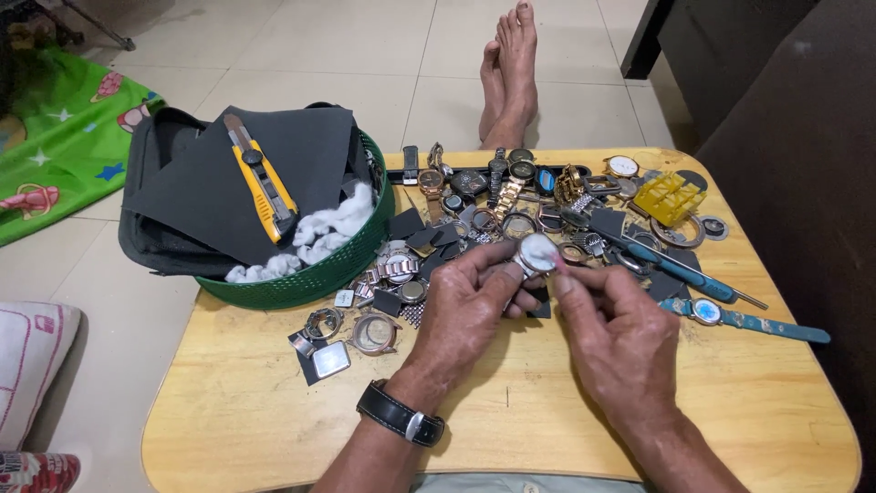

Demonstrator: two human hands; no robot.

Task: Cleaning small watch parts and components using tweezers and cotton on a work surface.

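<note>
Green basket [301,274] at the table's left holds dark sheets, white cotton [333,224] and a yellow knife [263,178]. Just beside it, on the wooden table [237,402], lie loose watch cases, one square [331,359] and one round [372,333]. Nearer the middle, the left hand [461,315], a black-strapped watch on its wrist, is closed on a watch [537,253] with a pale round face, raised just above the heap of parts. The right hand [620,333] meets it from the other side, thumb and forefinger pinched at the face's edge; whether they hold something small there cannot be told. The work looks like rubbing or cleaning the watch's face, well under way. A further stroke would call for a firm left-hand grip and light, even pressure from the right fingertips. To the right lie a blue screwdriver [680,269], a yellow holder [669,196] and a blue-strapped watch [744,319].
</note>
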